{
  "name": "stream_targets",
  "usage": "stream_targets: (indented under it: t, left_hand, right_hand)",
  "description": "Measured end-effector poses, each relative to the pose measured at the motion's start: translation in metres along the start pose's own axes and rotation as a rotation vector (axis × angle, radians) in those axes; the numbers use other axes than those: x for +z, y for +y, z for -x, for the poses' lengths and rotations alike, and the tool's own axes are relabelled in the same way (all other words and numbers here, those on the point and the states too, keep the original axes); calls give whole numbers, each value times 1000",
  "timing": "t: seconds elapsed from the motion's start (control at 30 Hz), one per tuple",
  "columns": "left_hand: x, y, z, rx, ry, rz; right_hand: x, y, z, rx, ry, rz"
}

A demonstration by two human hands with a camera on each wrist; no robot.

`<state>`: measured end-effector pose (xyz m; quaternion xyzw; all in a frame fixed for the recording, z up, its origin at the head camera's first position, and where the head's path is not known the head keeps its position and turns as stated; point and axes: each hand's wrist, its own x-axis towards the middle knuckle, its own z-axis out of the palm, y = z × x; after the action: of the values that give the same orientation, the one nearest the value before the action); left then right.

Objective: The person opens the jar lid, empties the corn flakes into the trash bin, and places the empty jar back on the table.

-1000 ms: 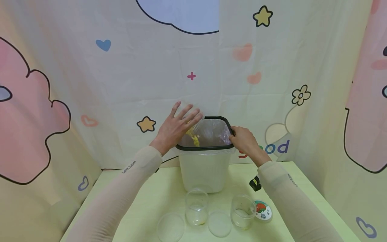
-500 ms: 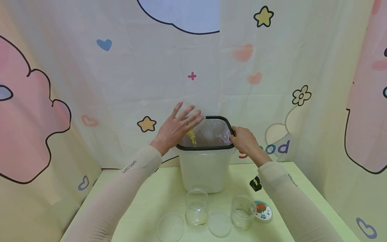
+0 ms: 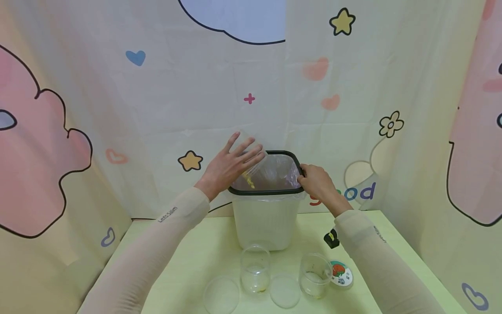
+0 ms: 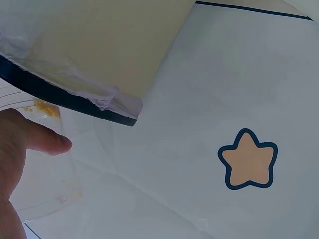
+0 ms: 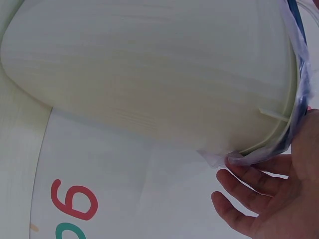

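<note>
My left hand (image 3: 229,165) holds a clear plastic container (image 4: 47,174) tipped over the left side of a trash bin (image 3: 266,222). Its fingers are spread over the container and hide much of it. Yellow food scraps (image 3: 249,180) hang below the container's mouth, inside the bin opening. Orange-yellow residue (image 4: 47,107) clings to the container wall in the left wrist view. On the other side, my right hand (image 3: 318,181) grips the bin's black rim (image 3: 270,192), over a thin plastic liner (image 5: 301,74). In the right wrist view some of its fingers are loosely bent below the rim.
Two clear containers (image 3: 256,272) stand in front of the bin, with little residue at their bottoms. Two clear lids (image 3: 221,296) lie beside them. A round printed lid (image 3: 342,274) and a small black object (image 3: 331,238) are on the table (image 3: 188,261) at right.
Less of the yellow scraps shows below the container than before. My left hand has shifted very slightly right; my right hand stays at the rim.
</note>
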<state>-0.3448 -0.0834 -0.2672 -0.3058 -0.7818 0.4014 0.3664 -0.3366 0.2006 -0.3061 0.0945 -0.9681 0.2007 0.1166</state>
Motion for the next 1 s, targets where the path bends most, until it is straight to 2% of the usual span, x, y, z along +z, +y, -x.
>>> stream_targets:
  t: [1.0]
  left_hand:
    - [-7, -4, -3, 151, -21, -172]
  right_hand:
    - [1, -1, 0, 6, -8, -4]
